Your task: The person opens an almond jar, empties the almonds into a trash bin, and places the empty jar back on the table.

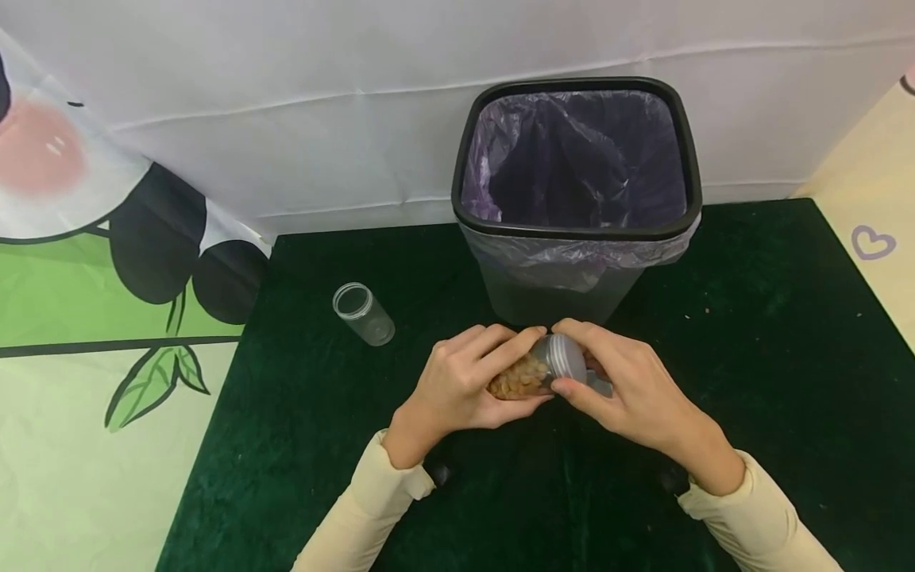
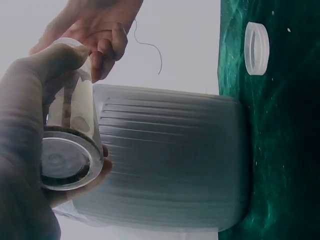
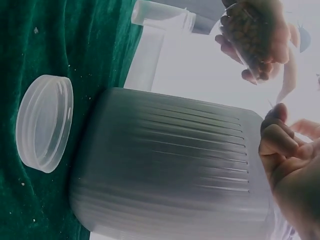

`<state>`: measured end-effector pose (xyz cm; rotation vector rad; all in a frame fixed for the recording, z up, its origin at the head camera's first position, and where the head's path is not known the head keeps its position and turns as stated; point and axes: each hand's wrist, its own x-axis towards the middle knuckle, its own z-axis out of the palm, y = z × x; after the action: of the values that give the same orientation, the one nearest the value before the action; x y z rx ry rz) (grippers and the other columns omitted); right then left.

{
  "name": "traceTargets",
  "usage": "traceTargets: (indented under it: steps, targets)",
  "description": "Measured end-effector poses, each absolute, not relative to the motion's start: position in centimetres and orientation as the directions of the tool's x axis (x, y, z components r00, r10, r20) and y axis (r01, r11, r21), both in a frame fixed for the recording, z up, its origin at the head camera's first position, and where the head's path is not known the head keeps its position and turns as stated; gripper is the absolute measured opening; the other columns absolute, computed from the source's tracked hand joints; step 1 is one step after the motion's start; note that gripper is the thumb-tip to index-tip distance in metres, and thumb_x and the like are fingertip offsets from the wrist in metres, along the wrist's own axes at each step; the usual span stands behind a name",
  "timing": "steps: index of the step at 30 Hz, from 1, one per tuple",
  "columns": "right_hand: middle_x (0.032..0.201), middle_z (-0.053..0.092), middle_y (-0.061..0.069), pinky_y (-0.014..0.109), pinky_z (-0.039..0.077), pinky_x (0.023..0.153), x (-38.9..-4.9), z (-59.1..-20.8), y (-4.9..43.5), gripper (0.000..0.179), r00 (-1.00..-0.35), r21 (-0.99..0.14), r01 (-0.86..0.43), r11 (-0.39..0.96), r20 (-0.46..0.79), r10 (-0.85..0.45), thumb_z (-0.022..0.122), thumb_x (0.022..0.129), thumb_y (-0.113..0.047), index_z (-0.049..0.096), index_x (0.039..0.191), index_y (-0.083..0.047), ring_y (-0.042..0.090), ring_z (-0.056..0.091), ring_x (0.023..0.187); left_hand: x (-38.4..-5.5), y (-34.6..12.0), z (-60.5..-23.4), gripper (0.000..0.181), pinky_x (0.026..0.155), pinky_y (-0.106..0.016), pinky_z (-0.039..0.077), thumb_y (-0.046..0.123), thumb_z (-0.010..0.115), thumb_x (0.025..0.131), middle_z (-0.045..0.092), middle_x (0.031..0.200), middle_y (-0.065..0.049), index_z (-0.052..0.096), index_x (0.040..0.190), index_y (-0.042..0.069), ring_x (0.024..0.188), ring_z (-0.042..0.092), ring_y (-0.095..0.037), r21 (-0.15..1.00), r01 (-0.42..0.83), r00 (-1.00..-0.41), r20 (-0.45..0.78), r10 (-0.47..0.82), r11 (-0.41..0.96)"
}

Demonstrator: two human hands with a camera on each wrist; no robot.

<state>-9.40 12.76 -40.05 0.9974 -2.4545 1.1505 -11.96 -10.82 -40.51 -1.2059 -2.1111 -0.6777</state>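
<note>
My left hand (image 1: pixel 465 377) grips a clear jar (image 1: pixel 520 376) of yellowish, nut-like pieces, tilted with its mouth to the right. At that mouth, a pale, cloudy surface shows inside the ridged rim. My right hand (image 1: pixel 629 381) is at this end, thumb and a fingertip on opposite sides of the rim. From below, the right wrist view shows its fingers (image 3: pixel 280 142) curled, with a pale strip (image 3: pixel 287 80) between them and the jar; I cannot tell what they pinch. A clear round lid (image 3: pixel 45 124) lies on the green cloth beneath, mostly hidden by my right hand in the head view.
A grey bin (image 1: pixel 557 278) with a black rim and purple-tinted liner stands just beyond my hands, against the white backdrop. Left of it, an open clear jar (image 1: pixel 364 314) stands on the dark green cloth (image 1: pixel 286 445). Small crumbs (image 1: pixel 696 314) dot the cloth at right.
</note>
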Motion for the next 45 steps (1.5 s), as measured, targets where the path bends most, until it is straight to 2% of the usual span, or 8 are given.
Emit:
traceTargets:
  steps: [9, 17, 26, 32, 35, 40, 43, 45]
  targets:
    - [0.104, 0.066, -0.001, 0.012, 0.047, 0.061, -9.5, -40.4, 12.4, 0.055, -0.626, -0.506, -0.780, 0.369, 0.647, -0.436, 0.050, 0.098, -0.051, 0.057, 0.129, -0.006, 0.000, 0.054, 0.075, -11.8, -10.7, -40.2, 0.065, 0.068, -0.015, 0.053, 0.042, 0.085, 0.070, 0.067, 0.087, 0.001, 0.065, 0.125, 0.011, 0.069, 0.058, -0.004, 0.324, 0.883, -0.469, 0.665, 0.582, 0.341]
    - [0.095, 0.065, 0.001, 0.013, 0.045, 0.057, -9.6, -40.4, 12.1, 0.056, -0.559, -0.455, -0.828, 0.327, 0.717, -0.416, 0.048, 0.099, -0.051, 0.060, 0.121, -0.001, 0.002, 0.052, 0.070, -11.5, -10.8, -39.9, 0.063, 0.073, -0.012, 0.053, 0.037, 0.086, 0.071, 0.071, 0.095, 0.001, 0.065, 0.126, 0.014, 0.078, 0.062, -0.001, 0.539, 0.805, -0.562, 0.561, 0.608, 0.247]
    - [0.088, 0.064, 0.001, 0.014, 0.045, 0.054, -9.7, -40.5, 11.8, 0.054, -0.506, -0.412, -0.861, 0.298, 0.759, -0.410, 0.048, 0.099, -0.050, 0.062, 0.114, 0.001, 0.004, 0.052, 0.066, -11.3, -11.0, -39.9, 0.063, 0.078, -0.023, 0.058, 0.027, 0.088, 0.072, 0.073, 0.113, 0.000, 0.064, 0.129, 0.015, 0.092, 0.068, -0.005, 0.806, 0.580, -0.653, 0.377, 0.657, 0.115]
    - [0.082, 0.058, 0.000, 0.013, 0.041, 0.051, -9.6, -40.3, 11.5, 0.052, -0.404, -0.315, -0.912, 0.263, 0.801, -0.442, 0.049, 0.099, -0.048, 0.062, 0.111, 0.001, 0.005, 0.047, 0.063, -11.6, -11.3, -40.3, 0.059, 0.078, -0.034, 0.059, 0.005, 0.084, 0.074, 0.072, 0.112, -0.014, 0.063, 0.129, 0.004, 0.091, 0.068, -0.013, 0.958, 0.285, -0.630, 0.205, 0.749, -0.022]
    - [0.080, 0.053, -0.002, 0.012, 0.039, 0.051, -9.5, -40.0, 11.6, 0.051, -0.378, -0.285, -0.923, 0.260, 0.800, -0.465, 0.049, 0.100, -0.048, 0.062, 0.110, 0.000, 0.004, 0.044, 0.063, -11.7, -11.4, -40.5, 0.055, 0.068, -0.037, 0.059, 0.004, 0.081, 0.076, 0.071, 0.108, -0.017, 0.064, 0.128, 0.003, 0.081, 0.067, -0.016, 0.982, 0.183, -0.606, 0.147, 0.782, -0.044]
    - [0.086, 0.056, -0.005, 0.012, 0.043, 0.055, -9.5, -39.5, 12.2, 0.049, -0.456, -0.360, -0.890, 0.280, 0.720, -0.523, 0.048, 0.100, -0.049, 0.062, 0.113, -0.004, 0.002, 0.049, 0.067, -11.7, -11.3, -40.3, 0.056, 0.064, -0.037, 0.059, 0.006, 0.081, 0.077, 0.071, 0.107, -0.011, 0.064, 0.130, 0.010, 0.077, 0.066, -0.016, 0.981, 0.194, -0.620, 0.130, 0.773, -0.009]
    - [0.098, 0.059, -0.008, 0.016, 0.049, 0.063, -9.2, -39.0, 13.0, 0.043, -0.578, -0.468, -0.814, 0.344, 0.592, -0.562, 0.059, 0.097, -0.042, 0.057, 0.125, -0.010, 0.000, 0.051, 0.076, -11.5, -11.2, -39.9, 0.061, 0.075, -0.032, 0.059, 0.012, 0.084, 0.075, 0.072, 0.113, -0.003, 0.063, 0.131, 0.018, 0.088, 0.067, -0.012, 0.944, 0.324, -0.665, 0.184, 0.723, 0.058]
    - [0.108, 0.058, -0.008, 0.019, 0.052, 0.068, -9.1, -38.7, 13.4, 0.049, -0.657, -0.526, -0.748, 0.405, 0.495, -0.569, 0.067, 0.093, -0.034, 0.051, 0.135, -0.016, -0.001, 0.052, 0.082, -11.4, -11.2, -39.6, 0.063, 0.078, -0.026, 0.058, 0.021, 0.086, 0.075, 0.072, 0.116, 0.002, 0.062, 0.132, 0.023, 0.091, 0.067, -0.007, 0.875, 0.462, -0.688, 0.250, 0.681, 0.145]
